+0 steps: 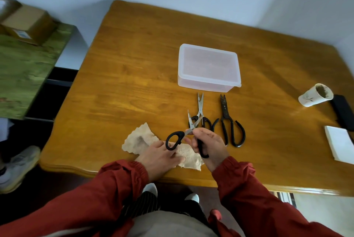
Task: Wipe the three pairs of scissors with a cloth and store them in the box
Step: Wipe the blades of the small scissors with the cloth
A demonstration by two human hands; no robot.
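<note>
Held scissors: a black-handled pair (188, 131) was lifted above the tabletop (134, 75), blades spread and pointing toward 12 o'clock, one tip crossing in front of the second pair's handles.
Right hand (208, 145): its fingers (203, 134) were closed around the pair's right handle loop and the pivot; the lower end of that loop stuck out below the palm at 6 o'clock.
Left hand (160, 157): lay flat on the cloth, fingers stretched out and not gripping; the pair's free left handle loop hung just above them, at 12 o'clock from the knuckles. Whether loop and fingers touched I could not tell.
Cloth (141, 140): a beige, frayed rag spread on the tabletop near the front edge, partly under the left hand, reaching out toward 10 o'clock of it.
Second scissors (200, 110): silver blades, black handles, flat on the tabletop at 12 o'clock from the right hand, tips toward the box.
Third scissors (229, 121): all dark metal with large loops, lying just beside the second pair at its 3 o'clock.
Box (208, 68): translucent plastic, lid on, at 12 o'clock of both lying pairs, near their tips.
Cup (316, 94): a white paper one on its side, well apart at 3 o'clock.
</note>
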